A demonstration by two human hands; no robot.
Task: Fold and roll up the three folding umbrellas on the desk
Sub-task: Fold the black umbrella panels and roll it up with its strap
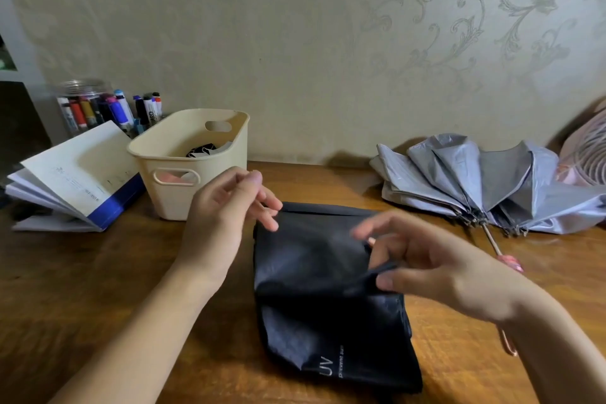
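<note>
A black folding umbrella [328,311] lies flat on the wooden desk [98,272], its panels loosely stacked and white "UV" lettering near its front end. My right hand [423,262] pinches a fold of its black cloth between thumb and fingers at the right edge. My left hand [229,207] hovers over the umbrella's far left corner with relaxed fingers, holding nothing. A grey-silver umbrella [475,184] lies half collapsed at the back right, its pink handle [510,262] pointing toward me. No third umbrella is visible.
A cream plastic basket [183,170] with small items stands at the back left. Beside it lies an open stack of booklets [75,180], and a clear jar of markers [88,108] stands behind. A pink fan [587,154] sits at the far right edge by the wall.
</note>
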